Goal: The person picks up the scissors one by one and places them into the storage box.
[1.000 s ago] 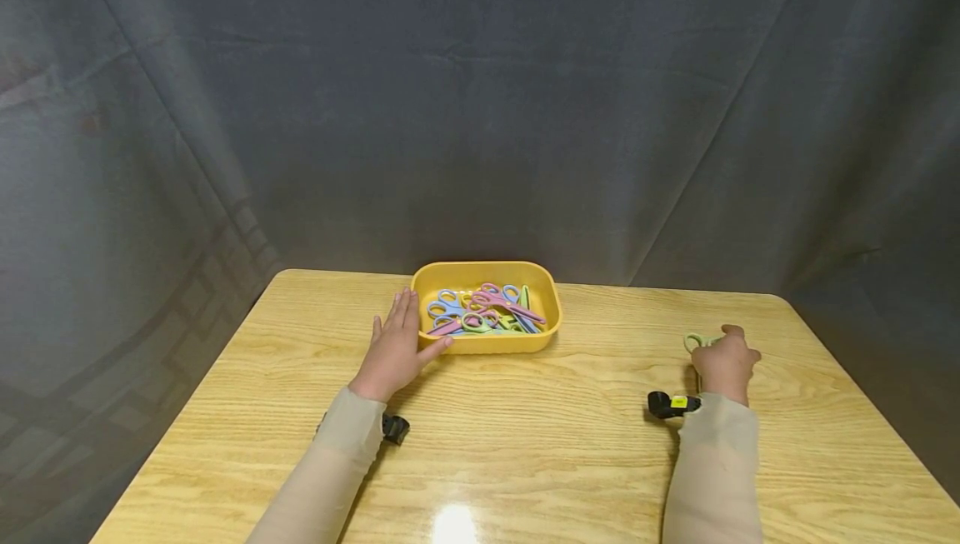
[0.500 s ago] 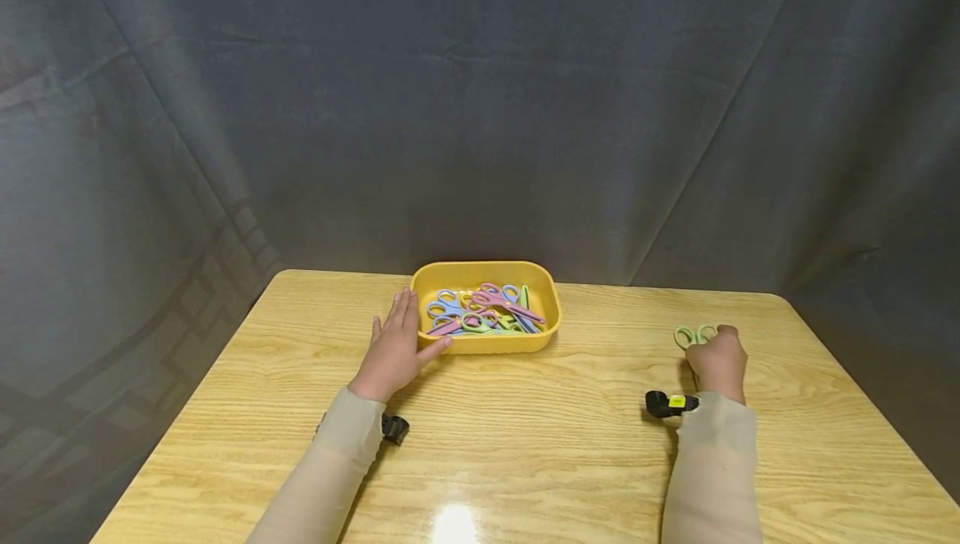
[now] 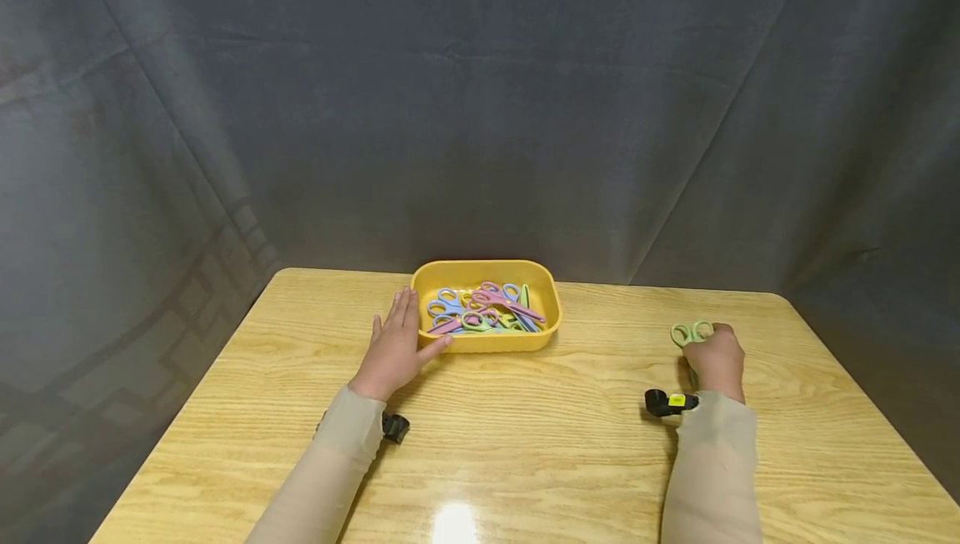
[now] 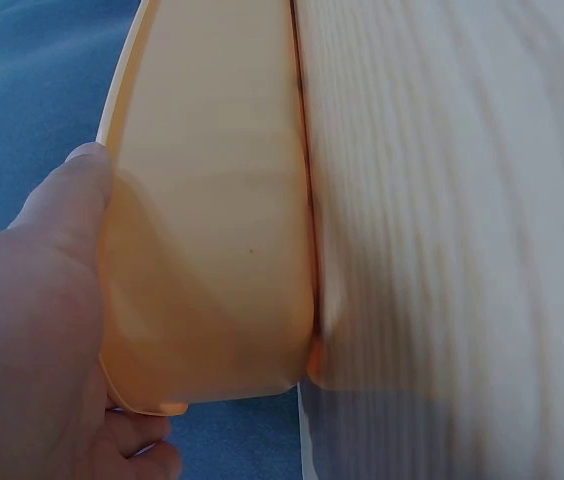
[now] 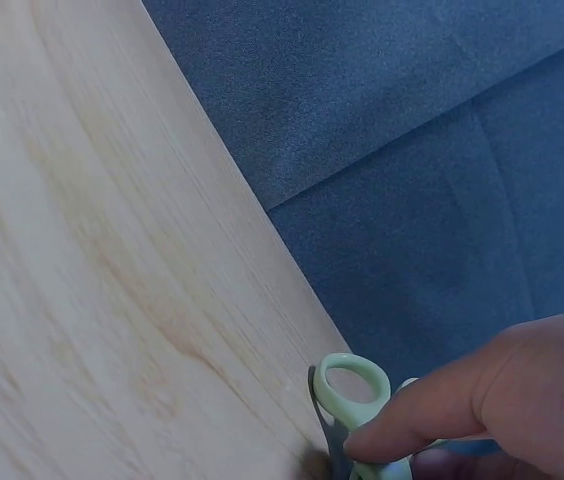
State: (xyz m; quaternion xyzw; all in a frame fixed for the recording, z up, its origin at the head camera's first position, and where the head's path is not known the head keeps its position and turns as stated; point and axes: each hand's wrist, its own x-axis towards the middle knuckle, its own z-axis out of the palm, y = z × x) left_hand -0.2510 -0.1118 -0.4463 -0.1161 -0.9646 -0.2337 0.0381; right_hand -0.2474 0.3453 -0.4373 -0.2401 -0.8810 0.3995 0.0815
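Note:
In the head view, my left hand [image 3: 392, 350] rests against the left front corner of a yellow bin [image 3: 487, 345], fingers straight along its side and thumb on the front rim. The left wrist view shows the thumb touching the bin's rim too. Inside the bin lie several scissors [image 3: 504, 304] in pink, blue, green and yellow. Over on the right of the table, my right hand [image 3: 718, 359] pinches light green scissors [image 5: 357, 385]. Their handle loops point away from me; the hand covers most of the blades.
The wooden table [image 3: 570, 444] has a dark grey cloth [image 3: 480, 127] hanging behind it and at its sides. A black wrist camera [image 3: 667, 402] sits on the inner side of the right wrist, another [image 3: 394, 427] by the left.
My right hand has shifted slightly left with the green scissors, and both handle loops now show more fully. The left hand and the bin have stayed where they were.

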